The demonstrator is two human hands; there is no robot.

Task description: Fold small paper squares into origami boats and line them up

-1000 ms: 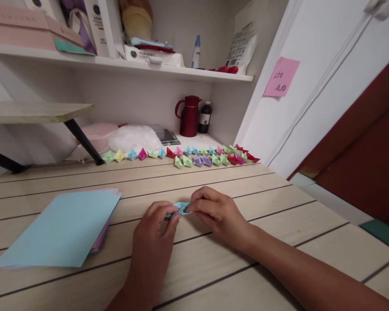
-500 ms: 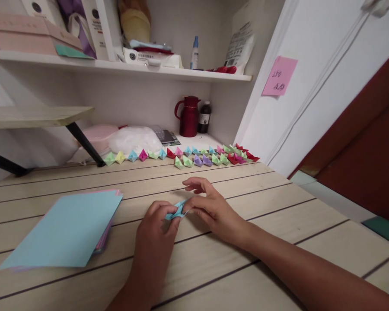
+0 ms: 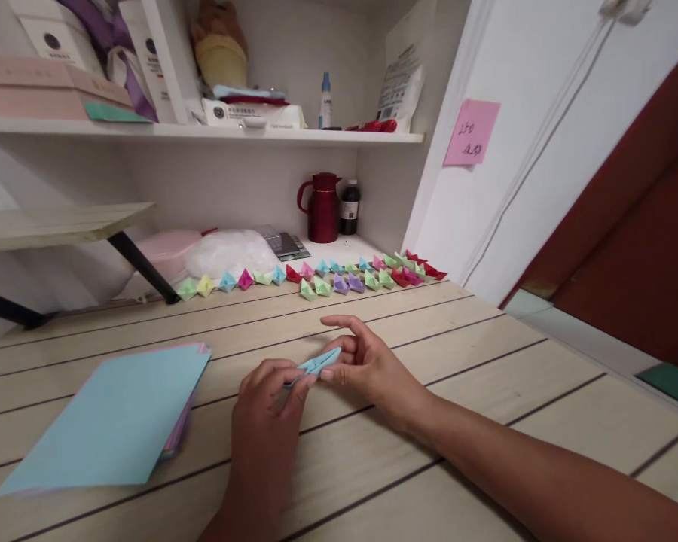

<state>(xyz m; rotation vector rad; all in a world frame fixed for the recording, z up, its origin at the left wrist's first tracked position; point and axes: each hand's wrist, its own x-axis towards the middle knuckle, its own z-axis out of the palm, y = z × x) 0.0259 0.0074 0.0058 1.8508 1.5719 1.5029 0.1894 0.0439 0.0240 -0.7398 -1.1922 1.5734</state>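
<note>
A small folded light-blue paper boat (image 3: pixel 319 363) is held above the wooden table between both hands. My left hand (image 3: pixel 271 391) pinches its left end between thumb and fingers. On the other end, my right hand (image 3: pixel 367 365) closes its thumb and some fingers, while its index finger stretches out free. The boat's left tip is partly hidden by the left fingers. To the left lies a stack of coloured paper (image 3: pixel 113 414), a light-blue sheet on top. Beyond the hands, several small paper boats (image 3: pixel 349 283) in green, purple, red, pink and blue stand in rows.
A small raised shelf (image 3: pixel 62 226) with black legs stands at the back left. Behind the boats are a red thermos jug (image 3: pixel 323 211), a dark bottle (image 3: pixel 349 208) and a white plastic bag (image 3: pixel 231 254). A pink note (image 3: pixel 472 133) sticks to the wall at right.
My right fingers have shifted from the inside of the blue paper to its right end, and more of its pointed boat shape shows. The camera view has tilted slightly.
</note>
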